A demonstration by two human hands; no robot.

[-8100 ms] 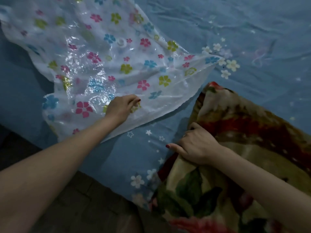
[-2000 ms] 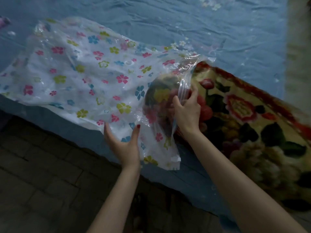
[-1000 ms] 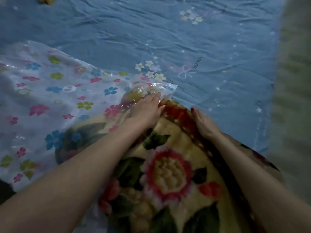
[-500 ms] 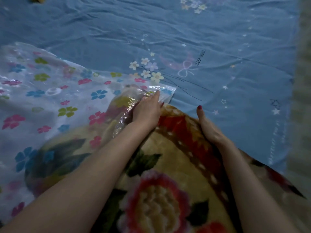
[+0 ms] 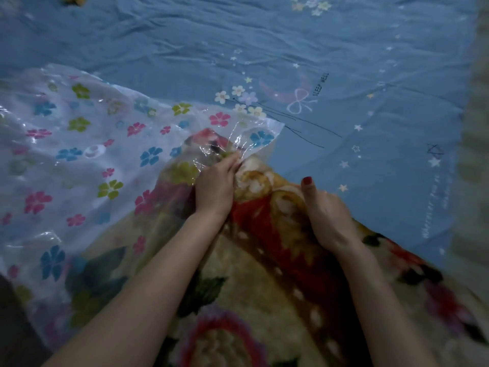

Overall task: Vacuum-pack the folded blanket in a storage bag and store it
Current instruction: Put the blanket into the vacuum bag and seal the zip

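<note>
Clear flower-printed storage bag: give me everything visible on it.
The clear flower-printed storage bag is thin, glossy, crinkled plastic with pink, blue and green flowers and a round white valve on top. It lies on the blue bedsheet, its mouth pulled partway over the floral fleece blanket. The left hand pinches its open edge; the right hand rests on the blanket.

"SLEEP WELL" on blue bedsheet

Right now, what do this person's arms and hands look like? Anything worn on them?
Both forearms are bare, with no sleeves in view. The right hand has a red-painted thumbnail. No watch or bracelet shows; the left hand hides its nails.
</note>
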